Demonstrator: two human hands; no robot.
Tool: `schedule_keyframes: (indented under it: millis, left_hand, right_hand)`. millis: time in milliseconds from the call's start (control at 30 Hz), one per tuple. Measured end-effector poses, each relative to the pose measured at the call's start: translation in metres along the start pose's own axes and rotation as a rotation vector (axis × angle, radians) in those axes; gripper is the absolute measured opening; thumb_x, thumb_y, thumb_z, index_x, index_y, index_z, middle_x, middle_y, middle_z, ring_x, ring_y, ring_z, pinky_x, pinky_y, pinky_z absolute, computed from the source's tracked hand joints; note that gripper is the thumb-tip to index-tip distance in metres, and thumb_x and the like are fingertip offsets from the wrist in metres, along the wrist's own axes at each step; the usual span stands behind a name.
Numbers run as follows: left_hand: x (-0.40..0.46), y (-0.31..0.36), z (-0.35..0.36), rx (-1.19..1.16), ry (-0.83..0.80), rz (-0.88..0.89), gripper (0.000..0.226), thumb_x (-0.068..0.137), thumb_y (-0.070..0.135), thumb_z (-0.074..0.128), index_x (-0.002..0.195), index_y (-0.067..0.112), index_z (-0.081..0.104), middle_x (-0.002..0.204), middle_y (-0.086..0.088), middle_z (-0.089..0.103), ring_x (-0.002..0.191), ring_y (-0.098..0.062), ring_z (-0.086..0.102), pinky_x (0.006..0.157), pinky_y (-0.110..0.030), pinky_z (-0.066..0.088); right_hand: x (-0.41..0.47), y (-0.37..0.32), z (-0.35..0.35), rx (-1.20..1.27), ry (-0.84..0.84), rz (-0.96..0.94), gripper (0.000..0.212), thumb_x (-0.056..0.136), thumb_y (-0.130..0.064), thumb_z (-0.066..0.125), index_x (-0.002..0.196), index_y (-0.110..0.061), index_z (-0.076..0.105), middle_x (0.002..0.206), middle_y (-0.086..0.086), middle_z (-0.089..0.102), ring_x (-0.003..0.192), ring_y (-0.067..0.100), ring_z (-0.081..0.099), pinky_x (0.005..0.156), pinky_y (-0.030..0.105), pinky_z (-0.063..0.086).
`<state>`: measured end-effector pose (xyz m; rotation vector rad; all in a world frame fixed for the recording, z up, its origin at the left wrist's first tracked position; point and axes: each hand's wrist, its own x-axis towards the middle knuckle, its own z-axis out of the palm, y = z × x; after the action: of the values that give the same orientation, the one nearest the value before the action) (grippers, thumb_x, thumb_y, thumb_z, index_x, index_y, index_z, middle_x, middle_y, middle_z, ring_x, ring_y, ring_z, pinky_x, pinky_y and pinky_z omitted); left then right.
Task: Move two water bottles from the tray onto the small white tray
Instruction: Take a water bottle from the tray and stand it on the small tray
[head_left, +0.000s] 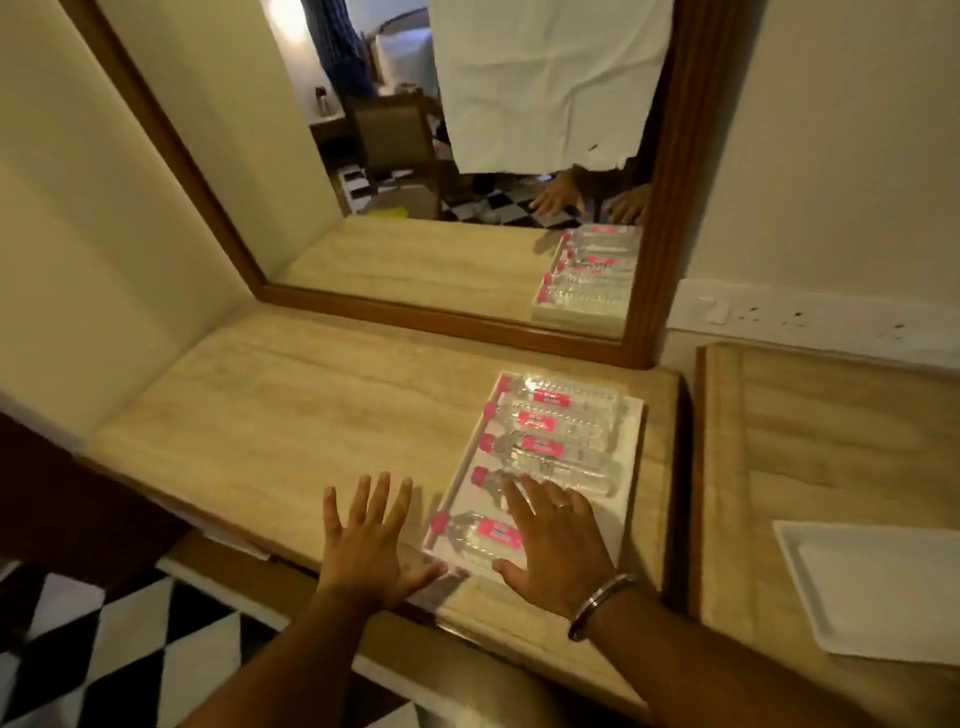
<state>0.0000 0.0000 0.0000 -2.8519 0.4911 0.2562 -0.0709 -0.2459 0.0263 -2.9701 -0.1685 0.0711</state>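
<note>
A white tray (635, 410) lies on the beige counter and holds several clear water bottles with pink caps and pink labels, all lying on their sides. The nearest bottle (480, 535) rests at the tray's front end. My right hand (556, 545), fingers spread, hovers over the tray's near end, partly covering the nearest bottle and the second nearest bottle (493, 480). My left hand (369, 545) is spread open over the counter just left of the tray, holding nothing. The small white tray (878, 587) lies bare on the separate counter to the right.
A wood-framed mirror (467, 317) stands against the wall behind the counter and reflects the bottles and both hands. A gap separates the two counters (685, 467). A wall switch plate (727, 312) sits at right. Checkered floor (130, 649) lies below the counter edge.
</note>
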Motion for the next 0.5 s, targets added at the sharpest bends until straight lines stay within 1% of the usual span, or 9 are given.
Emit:
schedule_keyframes:
  millis: [33,67,100,167,233,300,367,433,500]
  left_hand:
    - [0.004,-0.009,0.006,0.027,-0.042,0.008,0.120,0.059,0.101,-0.011,0.152,0.026,-0.021,0.162,-0.009,-0.020,0.145,-0.034,-0.027,0.104,-0.068,-0.031]
    - [0.010,-0.016,0.015,0.018,-0.051,0.033,0.122,0.057,0.102,-0.013,0.150,0.025,-0.025,0.160,-0.009,-0.025,0.144,-0.035,-0.030,0.104,-0.068,-0.031]
    - [0.017,-0.022,0.025,0.024,-0.060,0.051,0.124,0.056,0.104,-0.011,0.149,0.023,-0.027,0.159,-0.010,-0.028,0.144,-0.035,-0.030,0.105,-0.068,-0.030]
    - [0.033,-0.028,0.042,-0.045,-0.072,0.107,0.127,0.058,0.106,-0.001,0.148,0.022,-0.029,0.158,-0.011,-0.030,0.145,-0.036,-0.028,0.109,-0.066,-0.026]
    - [0.048,-0.026,0.055,-0.085,-0.094,0.205,0.128,0.063,0.104,0.011,0.151,0.019,-0.026,0.160,-0.014,-0.027,0.146,-0.036,-0.025,0.112,-0.062,-0.022]
    - [0.063,-0.025,0.069,-0.122,-0.087,0.313,0.129,0.066,0.100,0.021,0.155,0.015,-0.016,0.163,-0.014,-0.021,0.146,-0.033,-0.026,0.115,-0.060,-0.020]
    - [0.069,-0.020,0.075,-0.141,-0.074,0.403,0.128,0.068,0.099,0.022,0.157,0.012,-0.010,0.164,-0.012,-0.018,0.146,-0.030,-0.028,0.117,-0.061,-0.016]
    - [0.075,-0.019,0.079,-0.169,-0.065,0.442,0.128,0.068,0.101,0.020,0.157,0.013,-0.008,0.164,-0.011,-0.017,0.147,-0.030,-0.026,0.117,-0.064,-0.012]
    - [0.078,-0.021,0.083,-0.182,-0.051,0.446,0.129,0.067,0.102,0.019,0.156,0.014,-0.009,0.164,-0.010,-0.017,0.148,-0.030,-0.024,0.116,-0.066,-0.012]
  right_hand:
    - [0.009,-0.010,0.005,0.002,-0.018,-0.009,0.091,0.076,-0.061,0.052,0.147,-0.017,0.017,0.147,0.012,0.039,0.127,0.035,0.041,0.101,0.049,0.032]
    - [0.018,-0.020,0.014,0.004,0.000,-0.015,0.085,0.078,-0.056,0.054,0.146,-0.015,0.022,0.141,0.011,0.045,0.121,0.033,0.046,0.096,0.047,0.035]
    - [0.026,-0.029,0.022,-0.003,-0.004,-0.025,0.079,0.081,-0.053,0.054,0.144,-0.014,0.025,0.136,0.011,0.050,0.117,0.032,0.049,0.094,0.046,0.036]
    - [0.043,-0.044,0.035,0.015,-0.056,-0.029,0.068,0.083,-0.049,0.053,0.139,-0.016,0.031,0.125,0.008,0.057,0.111,0.031,0.052,0.091,0.044,0.036]
    - [0.060,-0.055,0.044,0.052,-0.099,0.010,0.061,0.081,-0.051,0.054,0.130,-0.019,0.038,0.118,0.006,0.061,0.105,0.029,0.056,0.087,0.043,0.037]
    - [0.077,-0.063,0.049,0.088,-0.151,0.072,0.057,0.079,-0.051,0.056,0.126,-0.021,0.042,0.116,0.004,0.063,0.103,0.029,0.058,0.086,0.043,0.038]
    - [0.086,-0.068,0.051,0.095,-0.200,0.116,0.051,0.078,-0.044,0.057,0.123,-0.022,0.044,0.115,0.003,0.063,0.103,0.028,0.058,0.086,0.042,0.040]
    - [0.094,-0.075,0.049,0.089,-0.206,0.133,0.047,0.078,-0.035,0.060,0.121,-0.022,0.046,0.111,0.003,0.065,0.099,0.027,0.060,0.083,0.039,0.042]
    - [0.098,-0.081,0.038,0.083,-0.220,0.143,0.053,0.077,-0.032,0.063,0.126,-0.021,0.045,0.108,0.003,0.067,0.095,0.026,0.062,0.081,0.037,0.045]
